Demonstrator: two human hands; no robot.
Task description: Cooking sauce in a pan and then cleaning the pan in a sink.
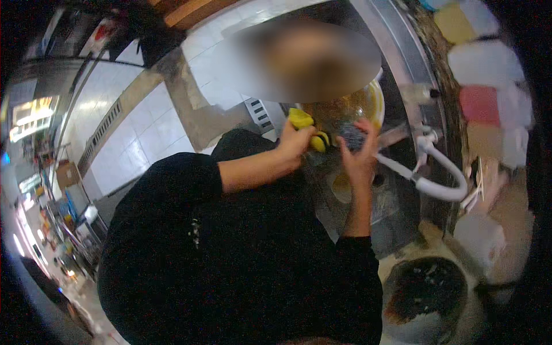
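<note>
My left hand (pixel 294 140) is closed around a crumpled yellow cleaning cloth or sponge (pixel 300 117), which sticks out on both sides of the fist. A grey ball that looks like a steel wool scrubber (pixel 352 136) lies in the fingers and thumb of my right hand (pixel 363 155). Just beyond both hands is a large round vessel (pixel 377 97) with a pale yellow rim and a brownish, wet-looking inside. A blurred patch hides most of its far side. Beneath my right wrist, a small round yellowish thing (pixel 342 187) shows in the dim basin area.
A white curved tap spout (pixel 442 187) reaches in from the metal ledge (pixel 409 64) at right. Several blurred containers, one a red box (pixel 479 103), line the far right. A round bin (pixel 424 297) with dark waste stands lower right. A slotted grate (pixel 260 114) lies by the tiles.
</note>
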